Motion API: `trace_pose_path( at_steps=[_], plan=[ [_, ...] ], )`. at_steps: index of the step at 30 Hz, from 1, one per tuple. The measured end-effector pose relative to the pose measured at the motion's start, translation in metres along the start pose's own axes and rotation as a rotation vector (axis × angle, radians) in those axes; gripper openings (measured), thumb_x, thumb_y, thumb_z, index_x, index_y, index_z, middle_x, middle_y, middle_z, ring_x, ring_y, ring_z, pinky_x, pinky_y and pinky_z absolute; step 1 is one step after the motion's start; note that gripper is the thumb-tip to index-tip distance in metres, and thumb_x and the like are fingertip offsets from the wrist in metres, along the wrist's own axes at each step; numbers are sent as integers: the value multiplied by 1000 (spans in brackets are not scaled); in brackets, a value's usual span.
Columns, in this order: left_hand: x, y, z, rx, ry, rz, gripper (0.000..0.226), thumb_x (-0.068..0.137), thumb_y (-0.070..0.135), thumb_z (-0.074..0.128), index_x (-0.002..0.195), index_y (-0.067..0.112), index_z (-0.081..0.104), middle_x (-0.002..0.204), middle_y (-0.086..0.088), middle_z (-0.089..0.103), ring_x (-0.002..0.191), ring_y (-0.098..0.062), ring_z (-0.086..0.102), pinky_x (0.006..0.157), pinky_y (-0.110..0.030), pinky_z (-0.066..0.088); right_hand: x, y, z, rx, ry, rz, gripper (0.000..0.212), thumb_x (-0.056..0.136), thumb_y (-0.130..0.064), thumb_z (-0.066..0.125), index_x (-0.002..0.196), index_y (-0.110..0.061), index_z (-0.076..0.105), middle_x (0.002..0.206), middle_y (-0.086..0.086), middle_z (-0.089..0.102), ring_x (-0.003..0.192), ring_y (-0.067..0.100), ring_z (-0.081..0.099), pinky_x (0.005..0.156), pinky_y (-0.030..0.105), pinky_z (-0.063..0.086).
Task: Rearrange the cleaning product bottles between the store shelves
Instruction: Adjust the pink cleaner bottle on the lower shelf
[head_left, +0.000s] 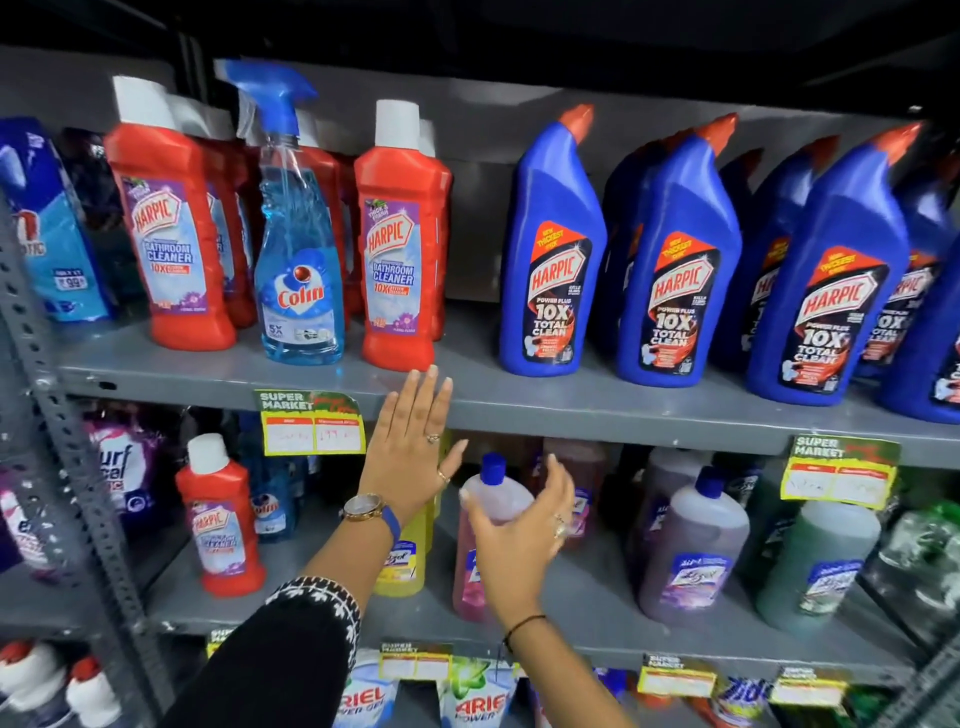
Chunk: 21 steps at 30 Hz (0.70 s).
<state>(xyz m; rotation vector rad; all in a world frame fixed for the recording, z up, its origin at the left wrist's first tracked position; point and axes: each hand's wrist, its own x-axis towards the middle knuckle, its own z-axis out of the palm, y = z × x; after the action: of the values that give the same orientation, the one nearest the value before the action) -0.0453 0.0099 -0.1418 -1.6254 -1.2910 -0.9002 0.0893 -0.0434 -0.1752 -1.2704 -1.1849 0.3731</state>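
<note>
My right hand (519, 530) is wrapped around the shoulder of a pink cleaner bottle (491, 499) with a blue cap, standing on the middle shelf (597, 608). My left hand (410, 457) is held flat, fingers apart, in front of the upper shelf's edge (571, 410), holding nothing. A yellow bottle (405, 561) stands partly hidden behind my left wrist. On the upper shelf stand red Harpic bathroom cleaner bottles (400, 234), a blue Colin spray bottle (296, 249) and blue Harpic toilet cleaner bottles (556, 249).
A single red Harpic bottle (221, 519) stands on the middle shelf at left. Purple (693, 551) and green (818, 566) bottles stand to the right. A gap on the upper shelf lies between red and blue bottles. A grey perforated upright (78, 467) stands at left. Detergent pouches (478, 696) sit below.
</note>
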Motion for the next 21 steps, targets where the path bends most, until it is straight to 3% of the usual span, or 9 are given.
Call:
trace_pose_path(
  at_steps=[3, 7, 12, 17, 21],
  plan=[
    [-1, -1, 0, 4, -1, 9, 80, 90, 41, 38, 151, 12, -5, 158, -6, -12, 145, -23, -3, 118, -36, -2, -3, 32, 27, -187, -197, 304, 120, 53, -53, 84, 147, -26, 14, 157, 12, 9, 144, 31, 9, 110, 62, 13],
    [0, 0, 0, 4, 7, 17, 80, 88, 37, 38, 151, 11, -6, 157, -6, -12, 145, -23, -4, 118, -36, -2, -3, 48, 46, -236, -223, 403, 131, 50, -54, 84, 149, -31, 1, 159, 11, -6, 145, 32, 0, 107, 66, 11],
    [-1, -1, 0, 27, -8, 23, 81, 89, 40, 38, 150, 11, -6, 157, -6, -14, 145, -23, -6, 118, -36, -4, -1, 64, 57, -253, -140, 374, 123, 54, -44, 86, 147, -31, 7, 154, 17, 15, 143, 35, 14, 110, 61, 12],
    [-1, -1, 2, 30, 5, 21, 83, 89, 42, 39, 150, 11, -7, 157, -6, -15, 145, -23, -7, 118, -36, -5, 10, 69, 56, -252, -81, 286, 105, 53, -35, 85, 139, -24, 26, 135, 17, 36, 120, 40, 41, 103, 55, 35],
    [-1, -1, 3, 34, 26, 22, 84, 88, 41, 41, 151, 11, -6, 157, -6, -14, 145, -22, -6, 118, -36, -4, 29, 78, 40, -253, -16, 278, 103, 51, -31, 86, 136, -22, 29, 131, 21, 38, 116, 43, 41, 96, 52, 40]
  ],
)
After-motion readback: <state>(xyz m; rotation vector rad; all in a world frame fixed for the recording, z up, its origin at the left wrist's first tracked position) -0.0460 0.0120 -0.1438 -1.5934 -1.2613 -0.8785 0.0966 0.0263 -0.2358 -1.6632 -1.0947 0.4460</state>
